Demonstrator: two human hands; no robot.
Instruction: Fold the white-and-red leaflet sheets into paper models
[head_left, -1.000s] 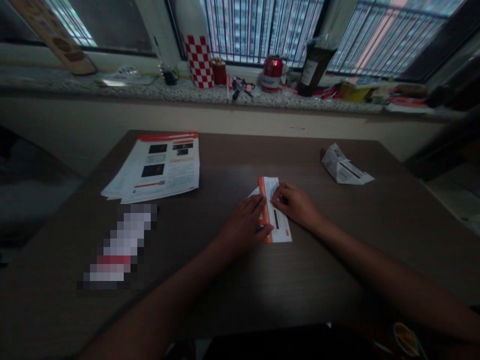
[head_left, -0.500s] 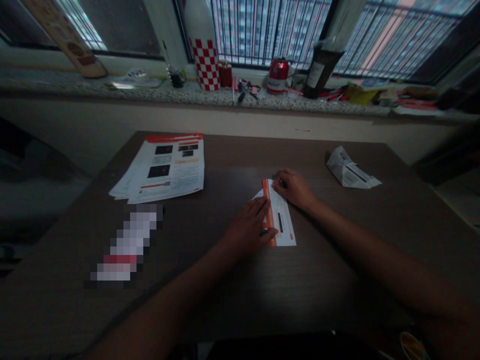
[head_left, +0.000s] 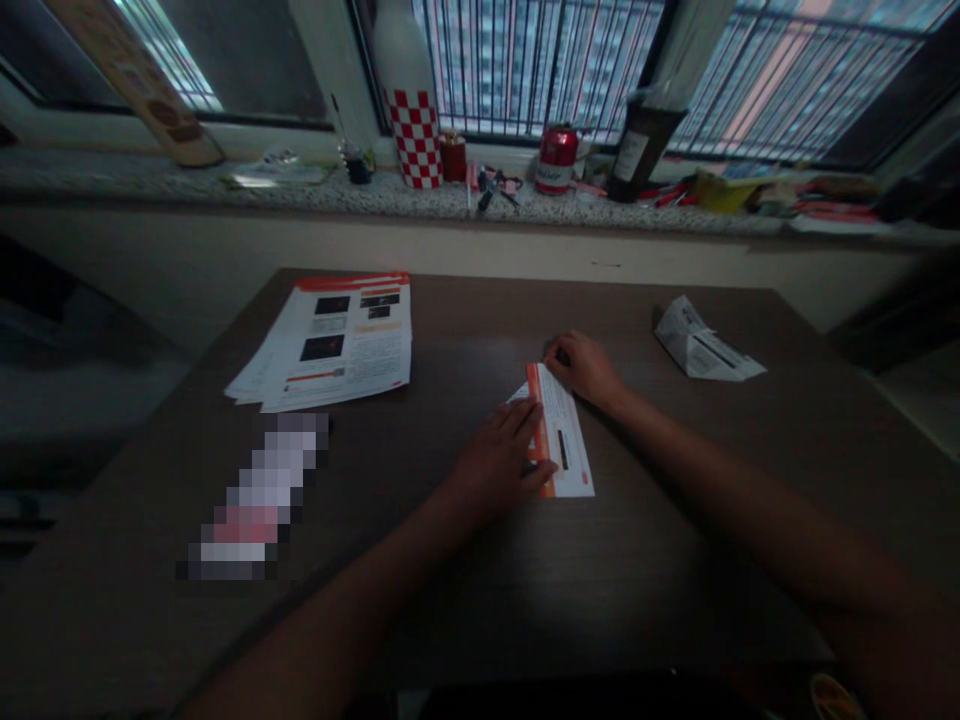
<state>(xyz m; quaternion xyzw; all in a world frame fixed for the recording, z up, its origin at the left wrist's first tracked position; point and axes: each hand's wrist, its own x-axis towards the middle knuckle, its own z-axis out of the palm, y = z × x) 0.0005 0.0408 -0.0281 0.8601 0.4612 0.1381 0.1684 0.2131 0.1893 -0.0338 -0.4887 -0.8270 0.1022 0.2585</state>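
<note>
A folded sheet of printed paper [head_left: 566,440], white with an orange band along its left side, lies on the dark table in front of me. My left hand [head_left: 506,450] rests flat over its left edge, fingers stretched out and thumb on the paper. At the far end, my right hand [head_left: 581,365] is closed, its curled fingers at the paper's top right corner. The exact hold of those fingertips is partly hidden. A white corner of the paper sticks out beyond the left fingers.
Printed sheets [head_left: 337,345] lie stacked at the back left of the table [head_left: 450,310]. Nearer me is a pixelated object [head_left: 259,495]. A folded paper piece [head_left: 705,345] stands at the back right. The windowsill holds a checkered bottle [head_left: 415,135], a red can [head_left: 556,160] and a dark bottle [head_left: 641,145].
The whole view has shifted slightly, with things appearing a little lower. My right hand has edged slightly at the paper's top corner; my left hand stays flat on the paper.
</note>
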